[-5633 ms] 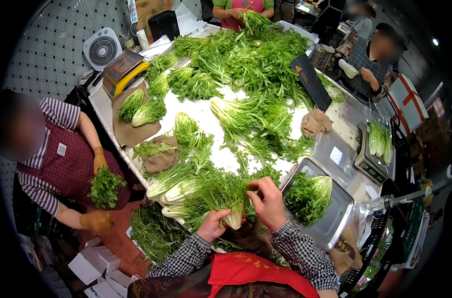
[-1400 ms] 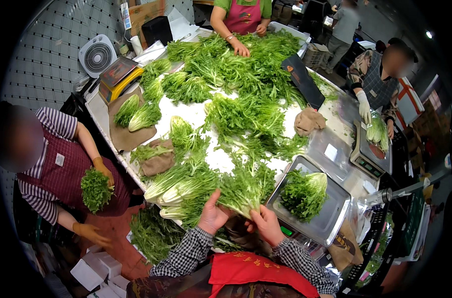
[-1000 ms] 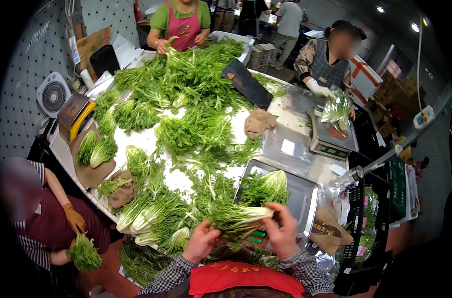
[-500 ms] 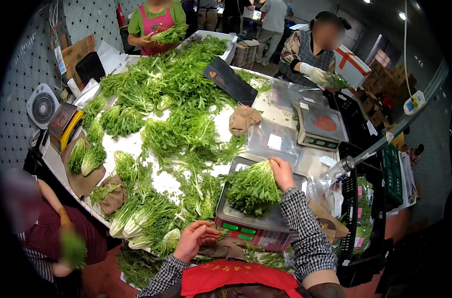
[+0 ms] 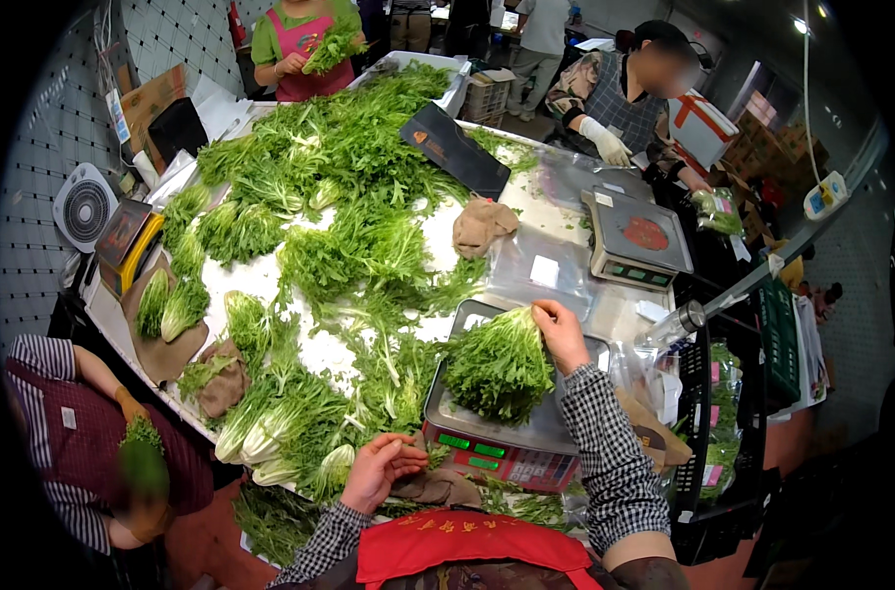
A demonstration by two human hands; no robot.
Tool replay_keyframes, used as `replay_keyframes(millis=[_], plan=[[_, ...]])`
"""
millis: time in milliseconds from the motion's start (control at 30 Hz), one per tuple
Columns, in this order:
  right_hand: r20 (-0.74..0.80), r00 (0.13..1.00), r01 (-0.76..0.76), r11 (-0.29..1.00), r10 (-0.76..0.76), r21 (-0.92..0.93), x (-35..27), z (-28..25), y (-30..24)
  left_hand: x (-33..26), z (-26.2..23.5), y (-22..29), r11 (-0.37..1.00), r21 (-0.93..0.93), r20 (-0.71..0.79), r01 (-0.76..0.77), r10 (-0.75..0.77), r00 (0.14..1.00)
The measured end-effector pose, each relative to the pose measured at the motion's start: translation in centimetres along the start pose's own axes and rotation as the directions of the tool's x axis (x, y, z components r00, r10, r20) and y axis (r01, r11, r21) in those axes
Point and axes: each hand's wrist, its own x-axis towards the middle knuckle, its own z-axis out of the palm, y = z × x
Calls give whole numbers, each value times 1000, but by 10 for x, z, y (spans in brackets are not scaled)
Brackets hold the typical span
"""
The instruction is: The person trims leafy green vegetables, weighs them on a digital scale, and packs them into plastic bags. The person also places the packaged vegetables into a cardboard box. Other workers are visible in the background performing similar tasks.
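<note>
My right hand grips a bunch of frilly leafy greens by its pale stem end. The leaves lie over the steel pan of a red digital scale, whose green displays are lit. In front of the scale's left corner is my left hand, palm turned inward, fingers loosely bent and apart. A small green sprig shows by its fingertips; whether they touch it cannot be made out. Below lies a brown cloth. Loose greens with white stems cover the table to the left.
A second scale, clear plastic bags, a brown cloth and a dark box sit beyond. At right are a metal rail, a cylindrical bottle and a crate of packed greens. Co-workers stand around the table.
The bunch in my right hand has shifted slightly left and up on the pan. My left hand stays nearly still. The far-right co-worker has moved a packed bag toward the right.
</note>
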Motion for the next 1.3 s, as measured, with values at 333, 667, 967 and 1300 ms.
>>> replay_keyframes(millis=[333,667,967,1300], plan=[[91,988,-143,955,123,259,-4,0,-10,2,-3,-3,1000,2,-25,-3,3,1000],[156,974,-226,680,163,698,-34,-13,-66,3,4,3,992,127,60,2,-10,998],[369,926,-363,434,74,824,-142,70,-131,1,30,4,958,61,310,-281,249,918],[665,747,-454,726,-7,517,-209,137,-62,2,-28,-6,935,-229,109,-269,299,948]])
